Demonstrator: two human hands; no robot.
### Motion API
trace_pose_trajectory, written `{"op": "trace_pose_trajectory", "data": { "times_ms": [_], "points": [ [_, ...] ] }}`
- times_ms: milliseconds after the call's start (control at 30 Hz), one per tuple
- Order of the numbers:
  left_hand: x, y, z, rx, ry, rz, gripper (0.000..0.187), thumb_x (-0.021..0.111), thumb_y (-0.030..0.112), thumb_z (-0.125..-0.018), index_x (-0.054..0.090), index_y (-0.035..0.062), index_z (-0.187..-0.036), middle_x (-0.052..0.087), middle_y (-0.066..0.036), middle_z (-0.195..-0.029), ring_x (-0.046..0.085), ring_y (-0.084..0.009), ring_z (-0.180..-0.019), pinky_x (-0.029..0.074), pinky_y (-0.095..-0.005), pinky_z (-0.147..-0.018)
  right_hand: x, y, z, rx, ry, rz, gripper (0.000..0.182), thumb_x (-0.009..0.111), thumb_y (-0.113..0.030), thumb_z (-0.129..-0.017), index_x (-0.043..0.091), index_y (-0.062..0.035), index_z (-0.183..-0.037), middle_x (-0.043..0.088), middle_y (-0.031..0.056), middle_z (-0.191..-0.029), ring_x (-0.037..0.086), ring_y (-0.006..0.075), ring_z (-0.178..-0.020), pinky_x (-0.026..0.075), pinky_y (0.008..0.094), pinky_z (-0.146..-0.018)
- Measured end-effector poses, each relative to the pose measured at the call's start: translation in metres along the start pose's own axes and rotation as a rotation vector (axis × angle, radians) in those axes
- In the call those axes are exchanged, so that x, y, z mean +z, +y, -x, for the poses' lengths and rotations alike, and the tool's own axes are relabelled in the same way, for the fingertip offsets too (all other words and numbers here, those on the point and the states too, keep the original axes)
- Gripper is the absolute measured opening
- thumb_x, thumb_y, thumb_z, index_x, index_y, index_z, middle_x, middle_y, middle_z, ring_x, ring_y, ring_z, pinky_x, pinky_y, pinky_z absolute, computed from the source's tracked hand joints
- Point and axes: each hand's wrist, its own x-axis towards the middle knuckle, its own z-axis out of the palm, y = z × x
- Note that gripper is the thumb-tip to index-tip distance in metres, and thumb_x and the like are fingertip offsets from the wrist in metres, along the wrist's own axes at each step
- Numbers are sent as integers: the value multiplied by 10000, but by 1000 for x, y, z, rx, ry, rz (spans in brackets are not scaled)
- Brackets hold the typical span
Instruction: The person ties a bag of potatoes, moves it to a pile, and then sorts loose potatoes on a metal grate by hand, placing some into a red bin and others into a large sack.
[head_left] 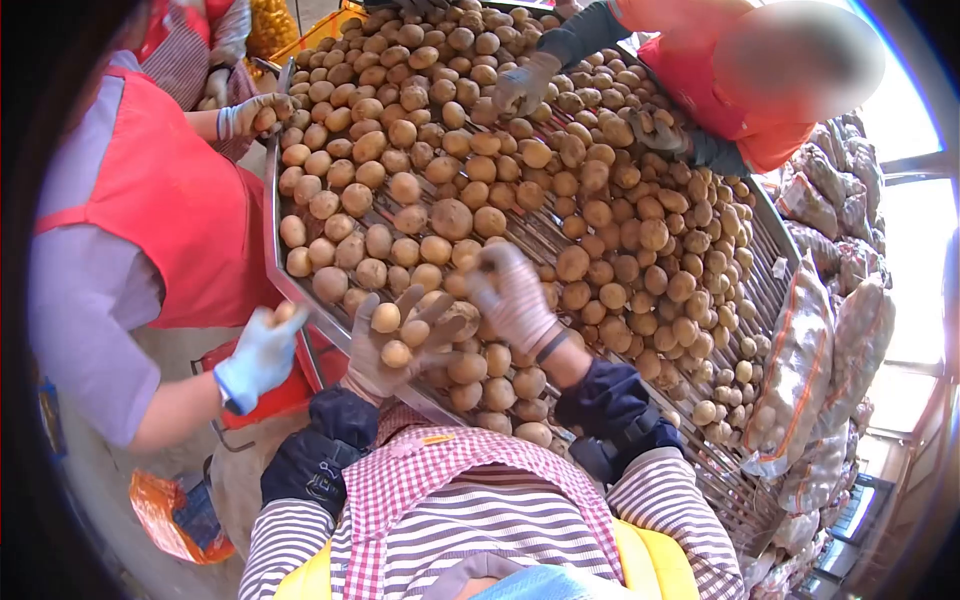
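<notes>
Three small potatoes (396, 353) rest on the upturned palm of my left hand (372, 370), which wears a dirty pale glove with its fingers spread. It is over the near edge of a metal sorting table (335, 330). My right hand (512, 292), in a pale striped glove, hovers over or touches the potatoes just to the right. Motion blurs its fingers, and I cannot make out whether it grips anything. Loose potatoes (452, 219) lie around both hands, with several larger ones (498, 392) directly below the right wrist.
Co-workers reach in: a blue-gloved hand (262, 355) on the left, a hand holding a potato (250, 115) at the far left, gloved hands (525, 85) opposite. Filled mesh sacks (800, 360) line the right side. A red crate (262, 385) and orange bag (170, 515) stand at left.
</notes>
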Motion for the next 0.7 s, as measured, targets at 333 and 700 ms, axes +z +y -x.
{"op": "trace_pose_trajectory", "data": {
  "times_ms": [333,700],
  "points": [
    [-19,5,-13,-66,-190,163,646,479,625,-991,584,137,-1402,464,-146,-1525,513,-478,-1295,513,-693,-959,-59,69,-3,19,-278,980,340,701,-136,-784,714,-183,-1120,673,60,-1169,594,323,-1121,461,466,-962],
    [-10,11,-12,-137,-166,27,631,537,666,-946,613,167,-1326,602,-137,-1311,620,-377,-979,581,-452,-690,-67,43,-62,190,-740,1272,250,701,-234,-865,717,-150,-1100,721,100,-1079,648,298,-1106,518,463,-892]
  ]
}}
